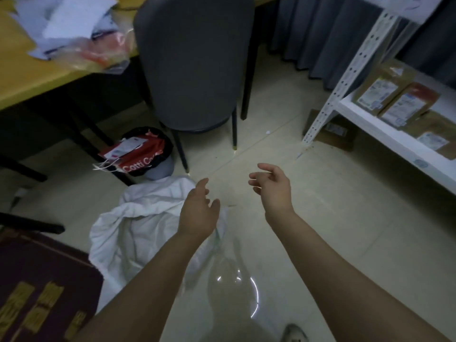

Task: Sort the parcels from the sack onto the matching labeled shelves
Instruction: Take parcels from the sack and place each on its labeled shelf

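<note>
A crumpled white sack (138, 230) lies on the tiled floor at lower left of centre. My left hand (199, 213) hovers over its right edge, fingers relaxed and holding nothing. My right hand (271, 186) is raised over bare floor to the right, fingers loosely spread and empty. Several brown parcels (399, 99) with white labels lie on the low board of a white metal shelf (385, 137) at the right. What the sack holds is hidden by its folds.
A grey chair (195, 65) stands ahead, by a yellow table (37, 80) with papers and plastic bags. A bin with a red Cotti bag (145, 154) sits behind the sack. A cardboard box (333, 132) lies under the shelf. A dark mat (37, 292) covers the lower left floor.
</note>
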